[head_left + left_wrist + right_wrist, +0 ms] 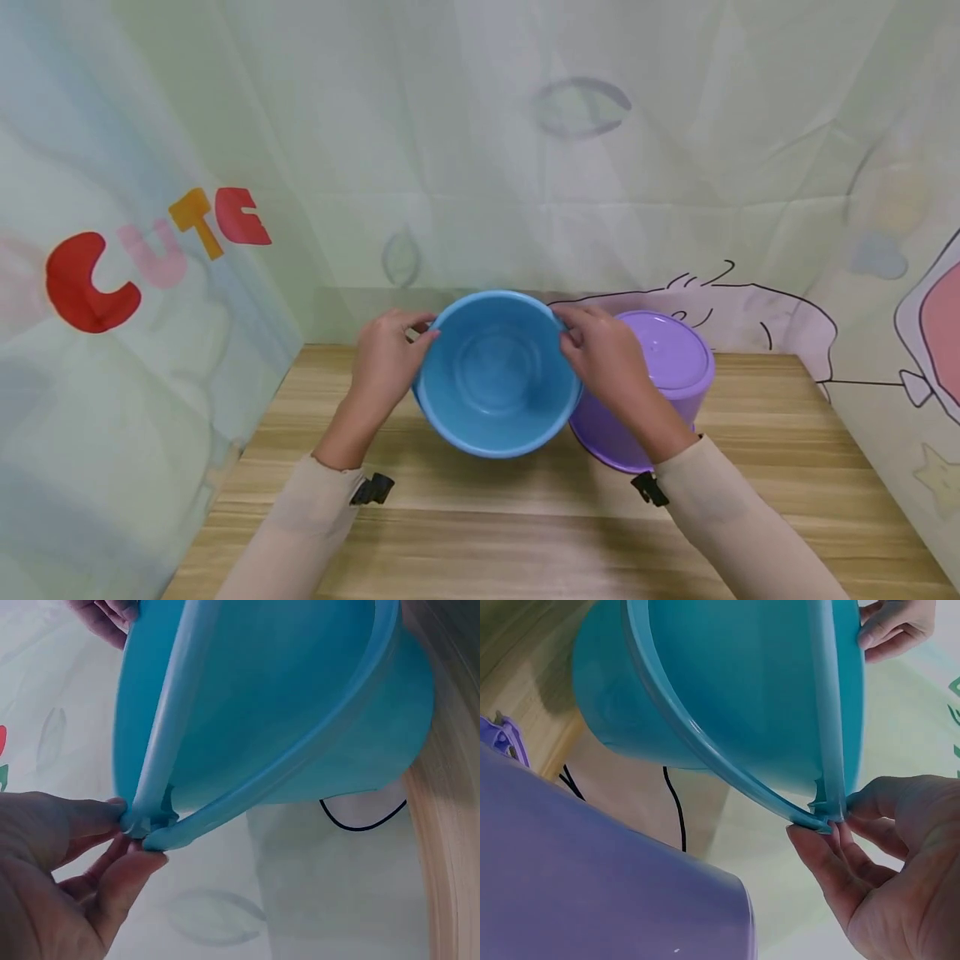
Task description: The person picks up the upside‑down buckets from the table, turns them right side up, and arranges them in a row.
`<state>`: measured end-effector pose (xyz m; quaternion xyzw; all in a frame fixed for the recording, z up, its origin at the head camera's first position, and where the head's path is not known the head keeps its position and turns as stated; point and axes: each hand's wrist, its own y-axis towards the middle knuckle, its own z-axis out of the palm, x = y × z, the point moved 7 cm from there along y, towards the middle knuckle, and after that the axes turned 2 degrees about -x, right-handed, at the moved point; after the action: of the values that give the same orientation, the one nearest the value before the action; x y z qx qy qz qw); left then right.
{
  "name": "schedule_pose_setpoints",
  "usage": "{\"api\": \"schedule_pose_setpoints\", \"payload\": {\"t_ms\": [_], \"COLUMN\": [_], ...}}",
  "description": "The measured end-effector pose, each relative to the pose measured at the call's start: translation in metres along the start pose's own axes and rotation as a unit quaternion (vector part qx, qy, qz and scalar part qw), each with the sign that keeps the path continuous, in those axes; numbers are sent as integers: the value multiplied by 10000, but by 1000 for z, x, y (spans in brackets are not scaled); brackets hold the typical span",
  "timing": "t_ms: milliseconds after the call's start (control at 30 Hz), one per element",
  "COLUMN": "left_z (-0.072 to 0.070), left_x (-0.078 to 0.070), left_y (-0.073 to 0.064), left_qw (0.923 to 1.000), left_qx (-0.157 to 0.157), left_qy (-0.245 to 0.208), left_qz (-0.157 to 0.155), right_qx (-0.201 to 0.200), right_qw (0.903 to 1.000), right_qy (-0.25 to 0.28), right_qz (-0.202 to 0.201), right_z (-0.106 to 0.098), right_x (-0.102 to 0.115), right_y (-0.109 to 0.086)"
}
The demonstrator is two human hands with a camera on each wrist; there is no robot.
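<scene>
A blue bucket (pixel 497 367) is in the middle of the head view, its mouth tilted toward me and its inside bare. My left hand (pixel 384 354) pinches it at the left end of its handle, by the rim. At the opposite side, my right hand (pixel 606 354) pinches the other handle end between thumb and fingers. Both wrist views show the blue handle (pixel 262 780) swung down against the outer wall. Whether the bucket's base touches the wooden table cannot be told. Just right of it, partly behind my right forearm, a purple bucket (pixel 667 354) stands upside down.
The wooden table (pixel 480 542) runs up to a printed cloth backdrop (pixel 465 125) behind and at both sides. Colored letters mark the left cloth. At the purple bucket's lower edge, a purple handle joint (pixel 506 739) shows in the right wrist view.
</scene>
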<state>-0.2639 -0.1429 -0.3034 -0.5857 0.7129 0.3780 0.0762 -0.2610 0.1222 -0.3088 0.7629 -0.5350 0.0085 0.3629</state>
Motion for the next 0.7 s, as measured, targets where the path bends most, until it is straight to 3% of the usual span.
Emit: {"api": "schedule_pose_setpoints", "payload": {"t_ms": [267,700], "left_z": [9,20], "left_x": [2,14], "left_y": [14,28], "left_qw": [9978,9926], "left_qx": [404,871], "left_qy": [455,614], "left_qz": [-277,-589], "right_qx": [305,900], "right_qw": [9993,9947], "right_qy": [-83,-171], "right_qz": [179,477], "right_z": [10,23], "right_x": [-6,-8], "right_y": [10,21]}}
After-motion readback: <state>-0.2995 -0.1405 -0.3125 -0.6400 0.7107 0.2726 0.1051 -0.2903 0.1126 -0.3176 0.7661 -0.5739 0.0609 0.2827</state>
